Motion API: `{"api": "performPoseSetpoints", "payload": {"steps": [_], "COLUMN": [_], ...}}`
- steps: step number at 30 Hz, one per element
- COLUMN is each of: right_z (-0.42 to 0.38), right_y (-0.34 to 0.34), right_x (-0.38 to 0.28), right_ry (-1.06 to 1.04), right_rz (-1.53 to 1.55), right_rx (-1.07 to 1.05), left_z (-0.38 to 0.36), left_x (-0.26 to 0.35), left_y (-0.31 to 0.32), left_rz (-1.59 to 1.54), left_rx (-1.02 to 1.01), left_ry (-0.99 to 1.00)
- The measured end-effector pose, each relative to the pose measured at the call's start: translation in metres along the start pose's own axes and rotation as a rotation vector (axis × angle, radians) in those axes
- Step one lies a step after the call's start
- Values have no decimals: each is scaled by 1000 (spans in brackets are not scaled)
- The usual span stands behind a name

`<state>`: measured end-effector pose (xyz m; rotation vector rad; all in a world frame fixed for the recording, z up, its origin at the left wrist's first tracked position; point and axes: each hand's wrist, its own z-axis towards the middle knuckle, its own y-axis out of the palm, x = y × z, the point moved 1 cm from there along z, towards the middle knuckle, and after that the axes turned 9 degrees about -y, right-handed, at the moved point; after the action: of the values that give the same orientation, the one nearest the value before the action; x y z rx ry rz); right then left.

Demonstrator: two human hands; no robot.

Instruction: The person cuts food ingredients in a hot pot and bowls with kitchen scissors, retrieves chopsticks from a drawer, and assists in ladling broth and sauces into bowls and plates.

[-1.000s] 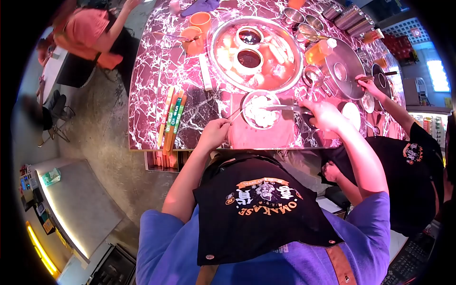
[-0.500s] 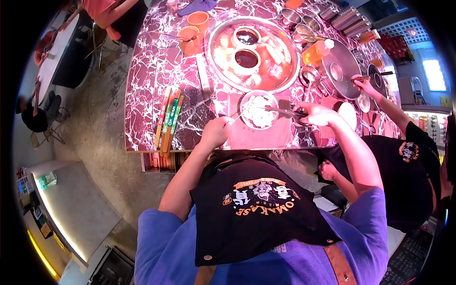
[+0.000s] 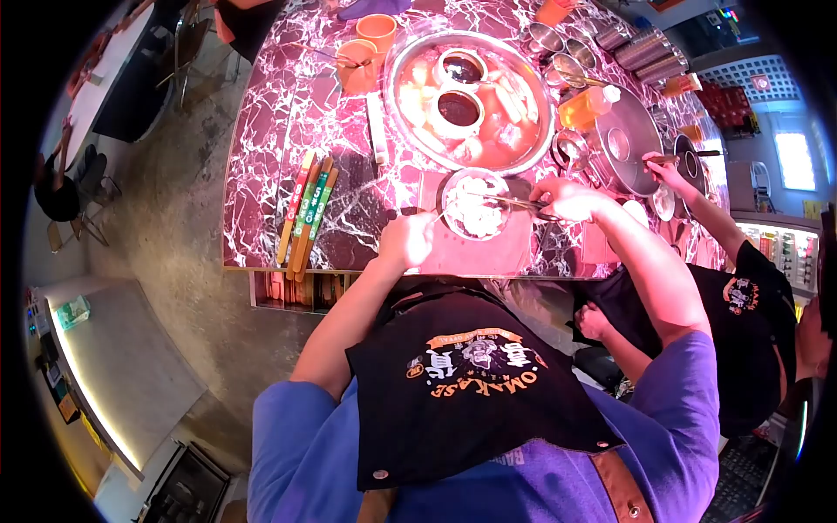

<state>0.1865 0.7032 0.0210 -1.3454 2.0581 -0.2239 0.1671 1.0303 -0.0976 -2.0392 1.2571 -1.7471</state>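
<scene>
A round bowl (image 3: 446,228) of pale, whitish food pieces (image 3: 475,205) sits on a reddish mat (image 3: 514,253) at the table's front edge. My right hand (image 3: 571,202) is closed around the handles of a pair of scissors (image 3: 519,202), whose blades reach leftward over the bowl, among the food. At the bowl's left side, my left hand (image 3: 406,241) is closed, its fingertips near the rim. A thin line runs from those fingertips toward the bowl; what they grip is not clear.
Behind the bowl stands a large round pan (image 3: 545,144) of food in broth with two dark-filled pots. Marked wooden sticks (image 3: 305,213) lie left; orange cups (image 3: 357,74) stand behind them. To the right are a yellow bottle (image 3: 586,106), a steel pot (image 3: 641,131) and a co-worker's hand (image 3: 670,172).
The scissors and my right hand have shifted slightly left, deeper over the bowl. My left hand stays beside the rim. The whole view has shifted a little.
</scene>
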Motion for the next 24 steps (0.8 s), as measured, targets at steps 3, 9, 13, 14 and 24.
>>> {"api": "performPoseSetpoints", "payload": {"steps": [3,9,13,14,24], "right_z": [-3,-1,9,12,-12], "right_y": [10,16,29,32,38], "right_x": [1,8,16,20,9], "right_ry": [-70,-110,21,31,12], "right_rz": [-11,35,190,210,399], "right_rx": [30,7,-19,-18,-5], "left_z": [0,1,6,5,-1], "left_x": [-3,-11,-16,-15,-12], "left_y": [4,17,19,18,11], "left_rz": [-43,-118,-124,-145,-141], "left_rx": [-18,44,3,20,41], "left_ry": [-20,58,53,83,154]}}
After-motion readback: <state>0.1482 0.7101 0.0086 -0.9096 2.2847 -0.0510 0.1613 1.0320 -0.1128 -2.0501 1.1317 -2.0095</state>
